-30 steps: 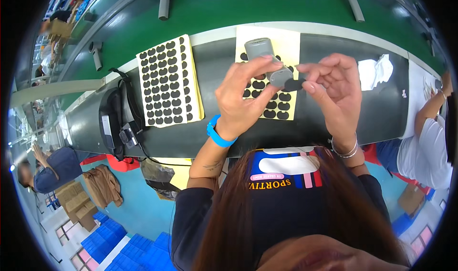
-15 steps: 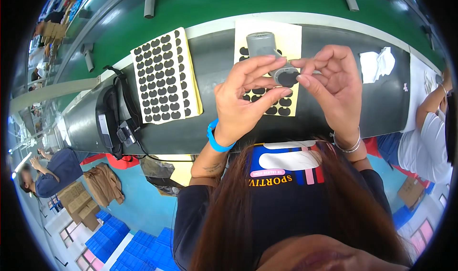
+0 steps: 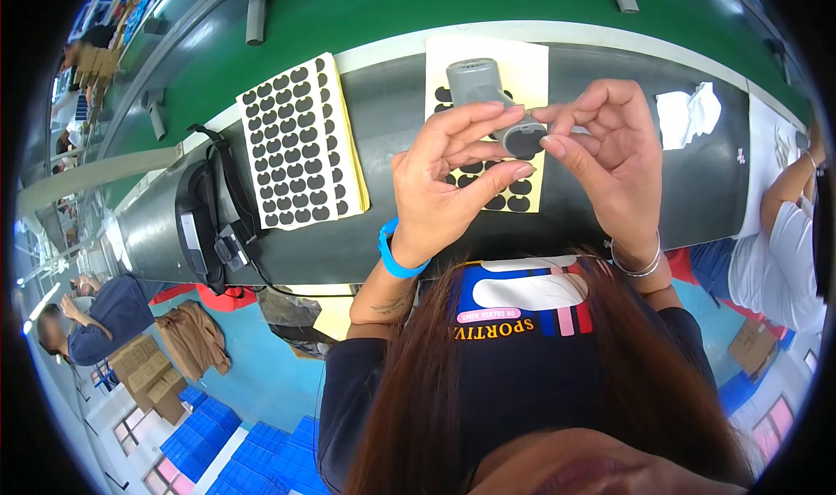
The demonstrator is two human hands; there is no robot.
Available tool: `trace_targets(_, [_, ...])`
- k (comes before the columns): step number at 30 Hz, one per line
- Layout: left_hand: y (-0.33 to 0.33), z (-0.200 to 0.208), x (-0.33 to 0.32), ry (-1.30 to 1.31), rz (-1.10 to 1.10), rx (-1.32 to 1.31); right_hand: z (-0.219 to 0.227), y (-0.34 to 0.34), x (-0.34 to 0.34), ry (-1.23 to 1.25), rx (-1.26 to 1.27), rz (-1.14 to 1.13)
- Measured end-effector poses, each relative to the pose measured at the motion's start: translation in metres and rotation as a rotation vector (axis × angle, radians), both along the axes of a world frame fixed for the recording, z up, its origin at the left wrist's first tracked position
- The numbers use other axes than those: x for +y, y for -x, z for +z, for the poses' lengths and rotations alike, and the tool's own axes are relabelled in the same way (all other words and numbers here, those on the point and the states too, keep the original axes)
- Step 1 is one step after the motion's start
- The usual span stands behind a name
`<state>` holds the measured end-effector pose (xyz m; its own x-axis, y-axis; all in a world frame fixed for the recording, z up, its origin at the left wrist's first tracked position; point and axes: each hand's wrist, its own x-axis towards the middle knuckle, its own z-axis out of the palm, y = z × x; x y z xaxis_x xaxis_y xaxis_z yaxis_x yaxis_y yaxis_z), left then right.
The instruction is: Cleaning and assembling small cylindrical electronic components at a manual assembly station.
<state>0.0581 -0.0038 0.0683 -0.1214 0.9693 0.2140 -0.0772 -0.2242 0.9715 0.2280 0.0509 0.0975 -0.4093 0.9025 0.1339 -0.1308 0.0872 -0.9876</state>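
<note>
My left hand point(image 3: 444, 168) is wrapped round the narrower handle of a grey plastic housing point(image 3: 475, 79), whose wide round head points away from me. On the near end of that handle sits a black round sticker point(image 3: 523, 141). My right hand point(image 3: 614, 155) has its thumb and forefinger closed at the sticker's right edge; its other fingers are curled. Under the housing lies a yellow-backed sheet point(image 3: 529, 68) with rows of black stickers, partly hidden by my hands. More sticker sheets point(image 3: 292, 142) lie stacked to the left.
A black strapped device point(image 3: 202, 216) with a cable lies at the table's left. Crumpled white paper point(image 3: 688, 116) is on the right. Beyond the edge, a green conveyor point(image 3: 374, 7) carries grey housings point(image 3: 255, 16). A co-worker point(image 3: 775, 260) sits at the right, another person point(image 3: 104, 321) at the far left.
The grey housings on the green conveyor have shifted to the left. My hands and the housing between them have hardly moved.
</note>
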Motion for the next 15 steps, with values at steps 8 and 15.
trace_targets(8, [-0.0007,0.0014,-0.0008,0.019,-0.004,-0.037,0.0002,0.0000,0.0003,-0.005,-0.022,-0.010])
trace_targets(15, [0.0000,0.0018,-0.0017,0.008,-0.004,-0.039,0.0021,0.0000,-0.0009,-0.008,-0.042,-0.015])
